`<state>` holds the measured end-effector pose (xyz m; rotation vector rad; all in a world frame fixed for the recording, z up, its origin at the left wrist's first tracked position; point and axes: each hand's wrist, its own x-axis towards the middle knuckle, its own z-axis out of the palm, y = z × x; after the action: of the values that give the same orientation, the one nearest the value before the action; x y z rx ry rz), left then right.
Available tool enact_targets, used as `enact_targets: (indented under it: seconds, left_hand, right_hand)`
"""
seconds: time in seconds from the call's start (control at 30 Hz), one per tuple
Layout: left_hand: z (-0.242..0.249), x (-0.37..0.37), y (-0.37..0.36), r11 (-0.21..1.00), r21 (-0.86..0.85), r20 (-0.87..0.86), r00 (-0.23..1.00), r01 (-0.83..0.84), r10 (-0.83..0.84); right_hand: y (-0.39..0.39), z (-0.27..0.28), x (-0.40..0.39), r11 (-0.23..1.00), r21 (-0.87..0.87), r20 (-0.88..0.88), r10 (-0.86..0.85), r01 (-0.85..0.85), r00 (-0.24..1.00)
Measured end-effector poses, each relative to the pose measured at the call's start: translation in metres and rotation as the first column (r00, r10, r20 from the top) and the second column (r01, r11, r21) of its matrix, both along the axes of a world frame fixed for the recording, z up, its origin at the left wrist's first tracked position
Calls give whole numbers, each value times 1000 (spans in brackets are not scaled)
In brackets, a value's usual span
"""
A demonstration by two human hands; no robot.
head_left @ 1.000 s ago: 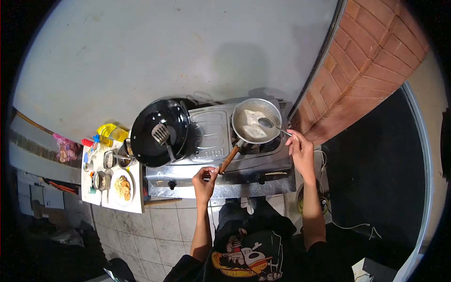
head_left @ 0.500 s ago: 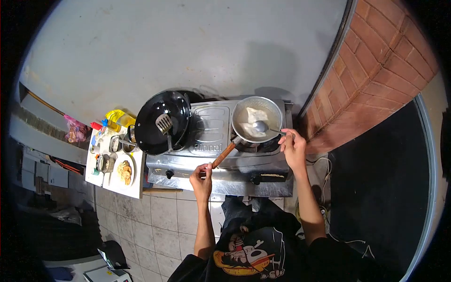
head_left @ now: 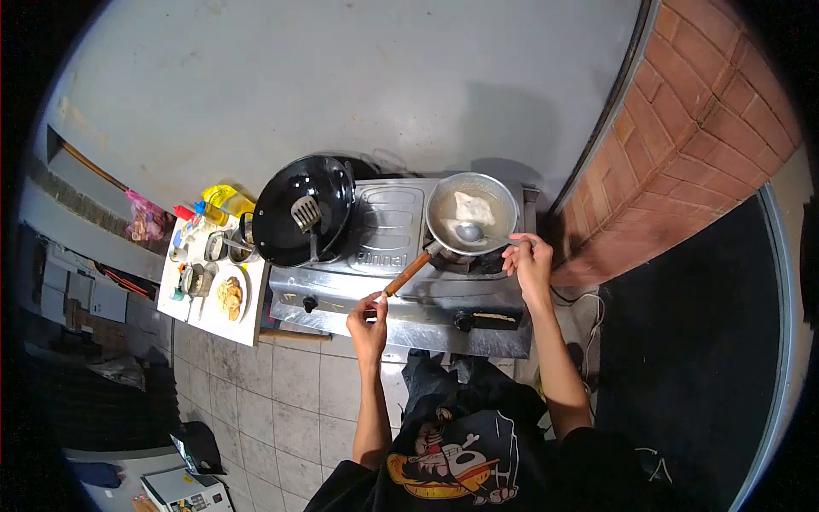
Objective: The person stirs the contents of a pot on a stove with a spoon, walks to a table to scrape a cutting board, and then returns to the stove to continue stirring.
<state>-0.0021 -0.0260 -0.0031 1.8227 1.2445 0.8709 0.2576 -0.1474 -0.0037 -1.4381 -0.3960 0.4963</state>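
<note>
On the right burner of the gas stove (head_left: pixel 401 299) sits a saucepan (head_left: pixel 432 189) of cloudy liquid. White, flat, dumpling-like pieces (head_left: pixel 474 208) float in it. My left hand (head_left: pixel 368 328) pinches the end of the pan's wooden handle (head_left: pixel 409 273). In my right hand (head_left: pixel 530 264), closed at the pan's right rim, is a metal spoon (head_left: pixel 469 231), its bowl in the liquid against the lower piece. A black wok (head_left: pixel 277 224) with a slotted spatula (head_left: pixel 305 213) in it occupies the left burner.
A white side table (head_left: pixel 247 328) on the left bears a plate of food (head_left: pixel 229 294), small pots, a yellow oil bottle (head_left: pixel 229 200) and sauce bottles. The brick wall (head_left: pixel 665 154) stands close on the right. Stove knobs (head_left: pixel 463 321) line the front.
The spoon's bowl has shifted slightly toward the near side of the pan, and the white pieces have moved a little. My left hand stays on the handle. The whole view has shifted slightly.
</note>
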Motion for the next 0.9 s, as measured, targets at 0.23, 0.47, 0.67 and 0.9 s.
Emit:
enact_targets:
  seconds: [0.23,0.47,0.67,0.9]
  left_hand:
    - [-1,1,0,1000,26,11,1000,13,-13]
    - [-1,1,1,998,51,-10,1000,22,-22]
    - [-6,-1,4,998,55,22,1000,12,-13]
    - [-6,1,2,1000,1,24,1000,11,-11]
  right_hand:
    - [-1,5,0,1000,21,3,-18,18,1000]
    - [-8,13,-1,999,-22,110,35,-33,993]
    - [-41,74,10,995,-55,369,96,-82,924]
    - [-72,112,15,995,-86,495,82,-46,865]
